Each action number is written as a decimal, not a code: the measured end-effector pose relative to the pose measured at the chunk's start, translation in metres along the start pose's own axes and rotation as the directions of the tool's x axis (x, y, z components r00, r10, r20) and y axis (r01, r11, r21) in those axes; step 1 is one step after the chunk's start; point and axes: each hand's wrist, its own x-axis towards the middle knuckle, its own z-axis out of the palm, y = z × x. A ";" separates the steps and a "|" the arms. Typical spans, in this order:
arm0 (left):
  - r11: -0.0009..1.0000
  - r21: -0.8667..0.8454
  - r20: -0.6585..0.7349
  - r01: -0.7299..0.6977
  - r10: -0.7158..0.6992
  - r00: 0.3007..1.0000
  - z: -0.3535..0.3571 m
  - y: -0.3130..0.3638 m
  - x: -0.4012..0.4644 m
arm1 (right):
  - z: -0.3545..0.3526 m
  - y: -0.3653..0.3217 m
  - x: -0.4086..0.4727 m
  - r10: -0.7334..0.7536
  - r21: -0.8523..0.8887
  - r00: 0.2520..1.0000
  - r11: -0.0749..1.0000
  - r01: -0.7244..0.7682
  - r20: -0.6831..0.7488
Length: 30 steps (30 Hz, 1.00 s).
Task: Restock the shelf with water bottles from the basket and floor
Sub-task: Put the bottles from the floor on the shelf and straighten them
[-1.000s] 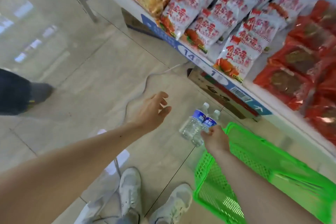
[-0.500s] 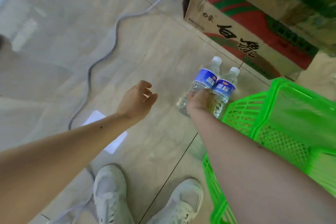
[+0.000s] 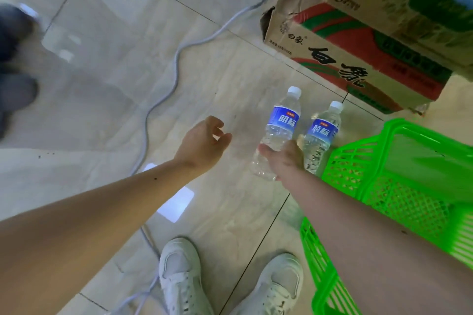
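Water bottles, two with blue labels, were clamped together in the right hand above the floor, just beside the green basket, probably to carry both shelfward; the left hand hung loosely curled, empty.

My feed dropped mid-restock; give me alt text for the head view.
The right hand grips two blue-labelled water bottles above a tiled floor, beside a green basket. The left hand hovers open nearby, holding nothing. Cardboard boxes, a grey cable and white shoes surround them.
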 end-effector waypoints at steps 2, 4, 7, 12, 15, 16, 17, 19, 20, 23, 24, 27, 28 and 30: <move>1.000 0.021 -0.006 -0.009 0.009 1.000 -0.017 0.017 -0.010 | -0.013 -0.006 -0.027 -0.039 -0.073 0.999 0.997 0.041 0.029; 0.999 0.025 -0.023 -0.025 0.026 0.999 -0.035 0.036 -0.021 | -0.026 -0.014 -0.056 -0.076 -0.132 0.996 0.988 0.083 0.052; 0.998 0.029 -0.061 -0.061 0.063 0.996 -0.072 0.078 -0.047 | -0.060 -0.035 -0.114 -0.133 -0.153 0.989 0.978 0.142 0.069; 0.988 -0.009 -0.086 -0.156 0.155 0.984 -0.147 0.156 -0.102 | -0.120 -0.068 -0.212 -0.207 -0.148 0.977 0.966 0.212 0.044; 0.975 -0.005 -0.100 -0.223 0.221 0.970 -0.194 0.198 -0.138 | -0.156 -0.086 -0.270 -0.258 -0.131 0.966 0.957 0.258 0.015; 0.970 -0.007 -0.108 -0.242 0.239 0.965 -0.210 0.212 -0.150 | -0.168 -0.091 -0.289 -0.272 -0.116 0.962 0.956 0.271 0.003; 0.966 -0.007 -0.112 -0.259 0.256 0.960 -0.225 0.227 -0.162 | -0.180 -0.096 -0.307 -0.286 -0.102 0.958 0.953 0.284 -0.011; 0.956 -0.001 -0.109 -0.293 0.291 0.950 -0.254 0.256 -0.187 | -0.204 -0.105 -0.342 -0.317 -0.083 0.948 0.946 0.314 -0.035; 0.949 0.006 -0.104 -0.316 0.315 0.943 -0.267 0.271 -0.199 | -0.216 -0.109 -0.358 -0.332 -0.069 0.942 0.942 0.328 -0.043; 0.917 0.030 -0.096 -0.398 0.399 0.912 -0.306 0.314 -0.236 | -0.251 -0.120 -0.407 -0.383 -0.038 0.920 0.924 0.381 -0.079; 0.907 0.038 -0.090 -0.420 0.421 0.902 -0.317 0.329 -0.249 | -0.263 -0.124 -0.423 -0.402 -0.046 0.910 0.916 0.399 -0.097; 0.873 0.040 -0.080 -0.485 0.487 0.870 -0.348 0.373 -0.289 | -0.300 -0.133 -0.467 -0.444 -0.049 0.880 0.895 0.442 -0.169; 0.857 0.038 -0.083 -0.514 0.516 0.853 -0.358 0.388 -0.304 | -0.313 -0.136 -0.481 -0.457 -0.051 0.868 0.888 0.457 -0.192; 0.822 0.040 -0.093 -0.568 0.569 0.817 -0.375 0.416 -0.332 | -0.338 -0.142 -0.509 -0.473 -0.040 0.850 0.878 0.477 -0.232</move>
